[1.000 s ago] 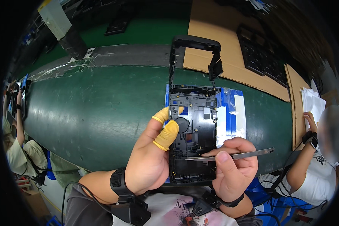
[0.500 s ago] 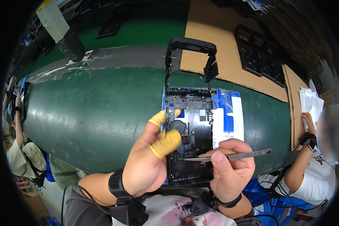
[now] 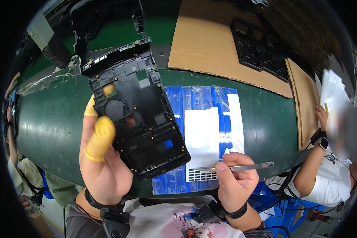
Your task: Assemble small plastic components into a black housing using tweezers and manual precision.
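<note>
My left hand [image 3: 105, 158], with yellow finger cots on thumb and a finger, grips a black plastic device housing [image 3: 137, 115] by its left edge. The housing is tilted, with ribs, small brass inserts and cut-outs showing, and a frame-like upper part. Pinched in my right hand [image 3: 238, 178] are metal tweezers [image 3: 246, 166], their tips pointing left over the lower part of a white sheet [image 3: 202, 139]. Rows of small black rectangular stickers [image 3: 202, 175] sit on that sheet's lower end. Whether the tips touch a sticker I cannot tell.
Under the sheet lies a blue plastic-covered pad [image 3: 174, 99] on the green table [image 3: 51, 131]. Cardboard [image 3: 210, 51] at the back bears more black housings [image 3: 258, 51]. A co-worker's hand [image 3: 322, 115] is at right near white papers [image 3: 333, 89]; another person's arm [image 3: 12, 139] shows at far left.
My left hand has carried the housing left and tilted it, uncovering the white sheet with stickers. The tweezers have left the housing and are now over the sheet.
</note>
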Demonstrator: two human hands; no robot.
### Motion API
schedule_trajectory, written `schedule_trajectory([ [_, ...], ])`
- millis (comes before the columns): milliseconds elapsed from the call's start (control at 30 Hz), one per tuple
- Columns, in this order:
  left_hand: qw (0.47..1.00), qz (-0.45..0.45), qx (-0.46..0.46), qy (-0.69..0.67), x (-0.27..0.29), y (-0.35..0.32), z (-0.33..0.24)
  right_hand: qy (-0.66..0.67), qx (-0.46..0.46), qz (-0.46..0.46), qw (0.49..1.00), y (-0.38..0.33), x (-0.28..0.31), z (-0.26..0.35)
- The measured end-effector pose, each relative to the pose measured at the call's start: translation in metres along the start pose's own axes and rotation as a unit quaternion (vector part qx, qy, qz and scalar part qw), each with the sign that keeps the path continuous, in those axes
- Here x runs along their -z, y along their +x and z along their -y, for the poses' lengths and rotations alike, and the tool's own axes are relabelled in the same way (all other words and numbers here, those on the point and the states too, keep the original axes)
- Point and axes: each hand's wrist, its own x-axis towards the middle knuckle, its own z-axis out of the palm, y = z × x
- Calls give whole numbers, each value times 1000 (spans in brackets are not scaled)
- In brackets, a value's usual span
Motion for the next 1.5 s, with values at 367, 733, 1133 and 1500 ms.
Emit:
schedule_trajectory([
  [367,993,-72,76,-56,0,5,6,-35,4,7,999,0,0,-2],
  [733,974,11,219,-59,-9,-6,13,137,81,24,987,14,-14,41],
  [1133,961,31,248,-117,-4,-10,18,110,39,32,993,21,-47,17],
  [1500,960,26,251,-121,-4,-10,19,89,25,32,995,22,-47,15],
])
